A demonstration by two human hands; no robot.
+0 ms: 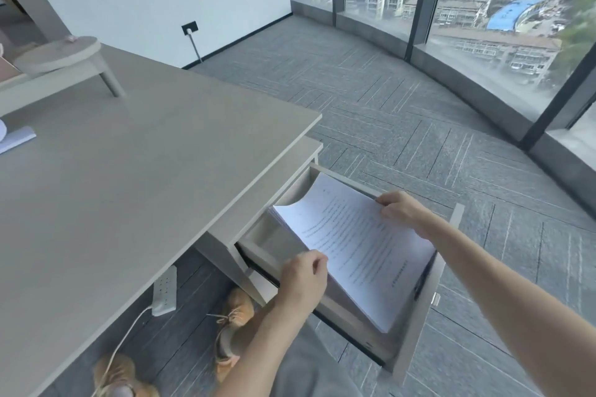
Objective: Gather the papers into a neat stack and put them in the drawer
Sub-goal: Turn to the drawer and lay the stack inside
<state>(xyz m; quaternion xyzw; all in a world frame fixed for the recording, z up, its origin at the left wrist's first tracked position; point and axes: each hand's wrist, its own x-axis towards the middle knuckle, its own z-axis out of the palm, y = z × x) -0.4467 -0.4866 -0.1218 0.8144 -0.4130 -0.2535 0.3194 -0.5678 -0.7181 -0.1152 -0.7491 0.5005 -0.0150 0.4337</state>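
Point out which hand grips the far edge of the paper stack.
The right hand pinches the paper stack at its far edge, by the open drawer. The left hand holds the near edge, closer to the desk.

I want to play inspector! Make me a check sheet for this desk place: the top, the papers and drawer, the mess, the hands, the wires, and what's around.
Surface: grey desk, mostly bare.
Job's things: paper stack held tilted over the open drawer, far corner curling, not yet lying flat.
Clutter: small round stand at the desk's far side; white sheets at its left edge.
Grippers: left hand and right hand both grip the stack's edges.
Cables: power strip under the desk, with a white cord; wall socket with a plug.
Surroundings: grey carpet, big windows, tan shoes.
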